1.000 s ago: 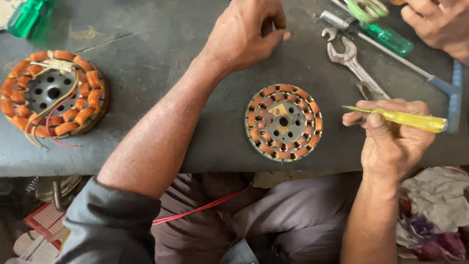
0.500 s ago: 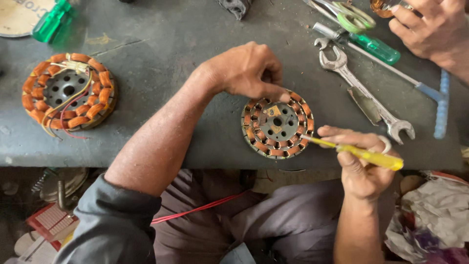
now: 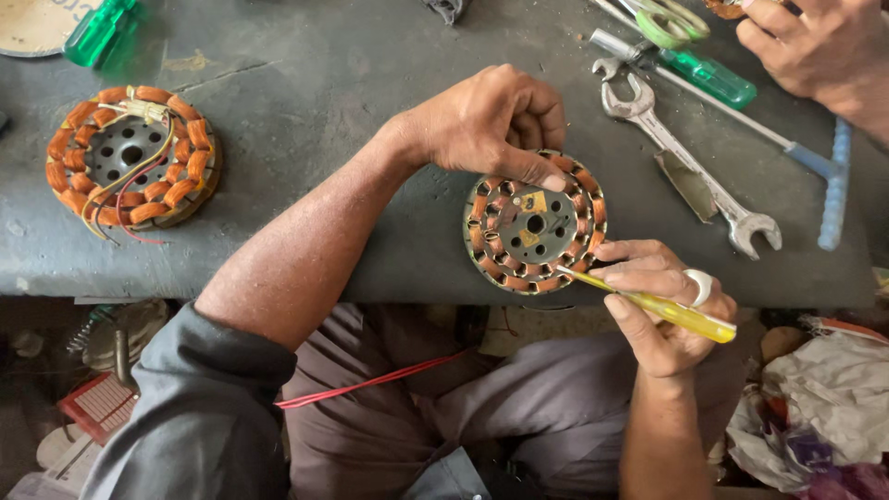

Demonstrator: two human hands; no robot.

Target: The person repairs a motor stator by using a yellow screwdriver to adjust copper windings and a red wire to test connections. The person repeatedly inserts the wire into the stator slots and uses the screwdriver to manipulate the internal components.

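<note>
Stator (image 3: 534,222) with copper windings lies flat on the dark tabletop (image 3: 352,83), close to its near edge and right in front of you. Your left hand (image 3: 491,125) comes over it from the upper left; the fingers are curled, and the thumb presses down on the top rim of the windings. Your right hand (image 3: 662,306) is at the lower right of the stator and its grip is pinched around a yellow screwdriver (image 3: 662,310). The thin tip of this tool touches the lower right rim of the winding ring, and the handle points away to the right, past the table edge. You wear a pale ring on one finger of this hand.

At the far left of the tabletop lies a second stator (image 3: 130,159), with orange coils and loose yellow and red wires on it, well apart from your hands. To the right of your stator there is a double-ended wrench (image 3: 690,153), lying diagonally, and beside it a long tool with a blue handle (image 3: 829,176). A green-handled screwdriver (image 3: 704,74) lies near the top right, where another person's hand (image 3: 815,46) is also on the tabletop. Another green handle (image 3: 102,32) is at the top left.
</note>
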